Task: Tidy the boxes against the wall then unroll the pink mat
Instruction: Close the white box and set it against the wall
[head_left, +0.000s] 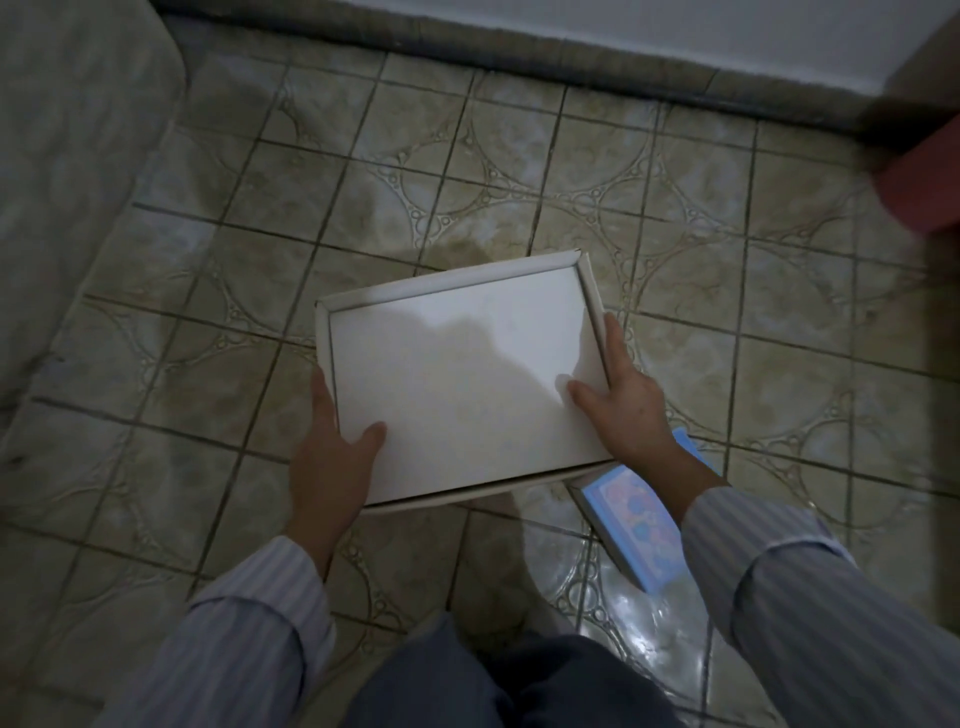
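A flat white cardboard box (462, 374) is held over the tiled floor in the middle of the head view. My left hand (332, 457) grips its left edge, thumb on top. My right hand (618, 395) grips its right edge, thumb on the lid. A smaller blue box (634, 519) with a pastel picture lies on the floor below my right wrist, partly hidden by the white box and my arm. The rolled pink mat (924, 182) shows only as a rounded end at the right edge.
The white wall (675, 36) with a dark skirting runs along the top. A pale mattress or cushion (67, 182) fills the left side. Patterned floor tiles (467, 156) lie between the box and the wall. My knees are at the bottom.
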